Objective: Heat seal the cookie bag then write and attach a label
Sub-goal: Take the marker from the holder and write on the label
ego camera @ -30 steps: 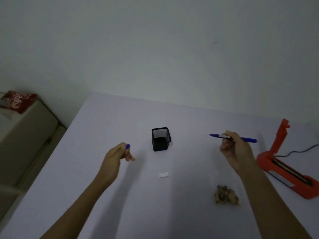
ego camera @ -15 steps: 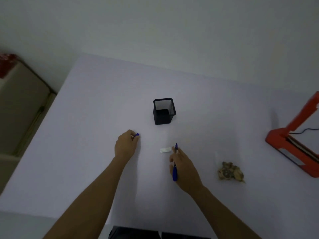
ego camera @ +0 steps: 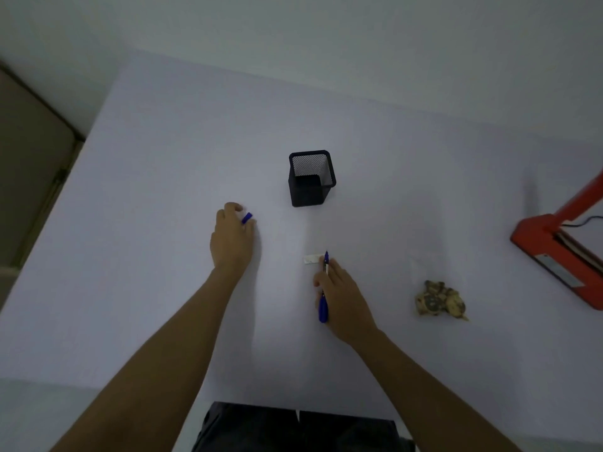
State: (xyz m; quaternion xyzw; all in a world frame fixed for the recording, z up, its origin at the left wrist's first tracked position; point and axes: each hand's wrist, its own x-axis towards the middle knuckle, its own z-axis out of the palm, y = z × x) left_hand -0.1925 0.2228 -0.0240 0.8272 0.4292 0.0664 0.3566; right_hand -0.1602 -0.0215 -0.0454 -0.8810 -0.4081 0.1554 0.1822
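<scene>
- Right hand (ego camera: 346, 298) grips the blue pen (ego camera: 324, 288), tip at the right end of the white label (ego camera: 312, 259) on the table (ego camera: 163, 158); left hand (ego camera: 232, 238) pinches the pen cap (ego camera: 246, 218).
- The cookie bag (ego camera: 439, 300) lies near the red heat sealer (ego camera: 554, 252), apparently sealed; writing and attaching remain.
- Half a second on, both hands have barely moved; a second ago the pen was raised near the sealer.

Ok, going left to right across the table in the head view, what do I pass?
Left hand holding the pen cap → black mesh pen holder → right hand holding the blue pen → cookie bag → red heat sealer.
</scene>
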